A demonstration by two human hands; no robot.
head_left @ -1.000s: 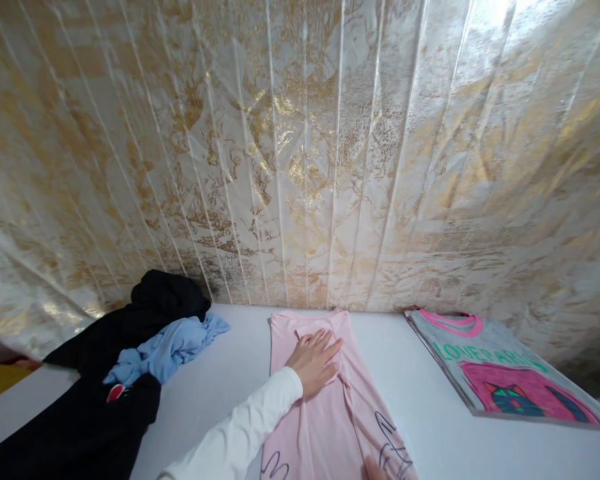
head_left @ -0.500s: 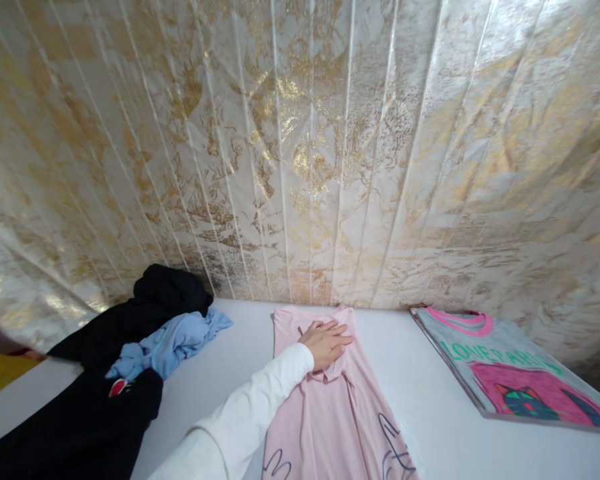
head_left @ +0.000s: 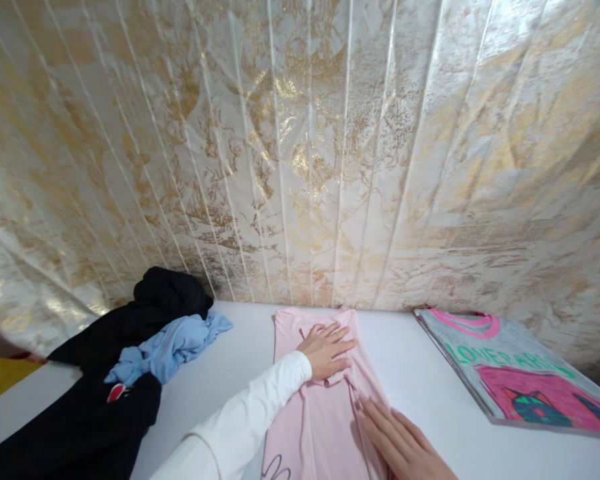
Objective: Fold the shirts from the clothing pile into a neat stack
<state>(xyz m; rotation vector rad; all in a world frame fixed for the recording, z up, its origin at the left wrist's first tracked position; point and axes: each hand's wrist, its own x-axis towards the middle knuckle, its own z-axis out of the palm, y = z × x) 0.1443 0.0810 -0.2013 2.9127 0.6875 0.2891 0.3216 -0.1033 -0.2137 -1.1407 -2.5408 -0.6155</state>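
Lying at the far edge of the desk (head_left: 215,377), a pink shirt (head_left: 323,420) is bearing the left hand (head_left: 325,351), grip spread; the right hand (head_left: 403,440), fingers together, is touching its right side.

Left arm (head_left: 230,433): enters low, left of centre, runs on a slant toward the far edge of the tabletop (head_left: 205,383). White sleeve (head_left: 270,400) covers it to the wrist; one soft crease across the forearm.

Left hand (head_left: 325,351): bare, palm down, laid flat. Back of hand up, fingers fanned, tips aimed right and slightly toward the far edge. Grasping nothing.

Right hand (head_left: 400,437): bare, nearer the viewer, angled in from lower right. Fingers long, straight, close together, tips toward the far left corner. Fingertips slightly blurred. Wrist and arm beyond the frame.

Hands near each other, not touching; left one farther forward.
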